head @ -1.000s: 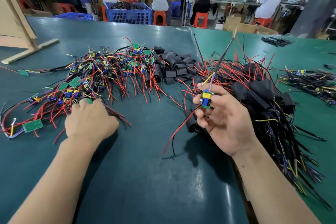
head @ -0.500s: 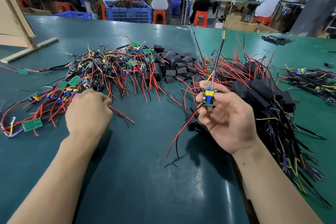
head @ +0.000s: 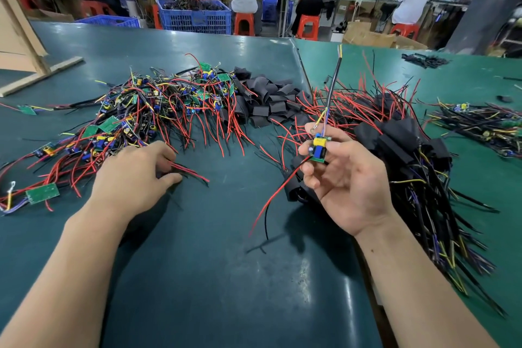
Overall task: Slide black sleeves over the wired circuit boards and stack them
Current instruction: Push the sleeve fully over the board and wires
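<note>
Right hand (head: 347, 178) raised, fingers (head: 306, 151) pinching small wired circuit board (head: 319, 150) upright, left hand (head: 132, 175) now drawn back from board pile (head: 147, 110), fingers apparently gripping red-black wires (head: 189, 172) on surface (head: 226, 263), loose black sleeves (head: 268, 102) beyond.

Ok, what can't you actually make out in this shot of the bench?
Head view only:
- Left hand: its fingertips curl under, so what they pinch among the red and black wires is hidden.
- Circuit board in the right hand: markings too small to read.
- Sleeved stack: the boards are covered by black sleeves.
</note>
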